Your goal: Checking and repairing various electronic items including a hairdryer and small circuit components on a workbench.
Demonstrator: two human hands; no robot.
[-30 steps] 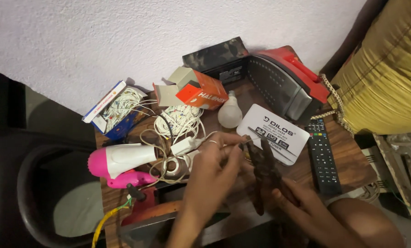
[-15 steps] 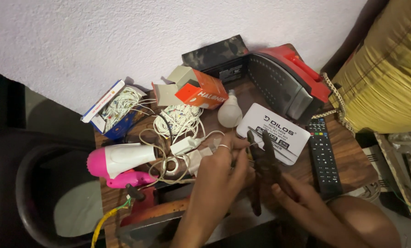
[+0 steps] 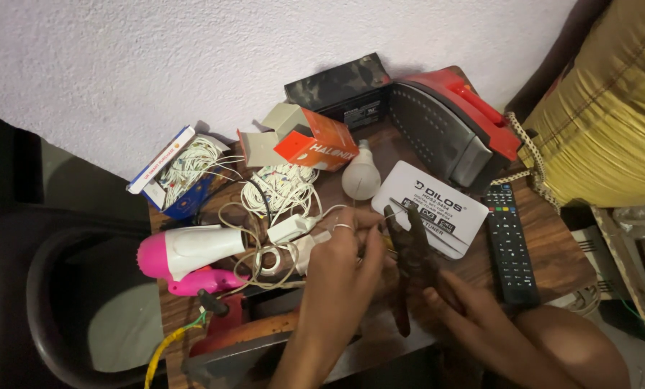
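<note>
My right hand (image 3: 474, 310) grips the handles of rusty dark pliers (image 3: 409, 252), whose jaws point up toward a white set-top box (image 3: 438, 198). My left hand (image 3: 344, 263), with a ring on one finger, pinches a thin white wire (image 3: 322, 220) just left of the plier jaws. That wire runs into a tangle of white cables and a small white adapter (image 3: 290, 229) on the wooden table (image 3: 546, 223).
A pink and white hair dryer (image 3: 186, 252) lies at the left. Behind are an orange bulb box (image 3: 315, 144), a white bulb (image 3: 361, 176), a blue box of wires (image 3: 182, 173), a red and grey appliance (image 3: 445, 130) and a black remote (image 3: 511, 241). A yellow woven sack (image 3: 610, 108) stands right.
The pliers and both hands have shifted slightly up and right toward the white box. My left fingers have closed in nearer the plier jaws on the wire.
</note>
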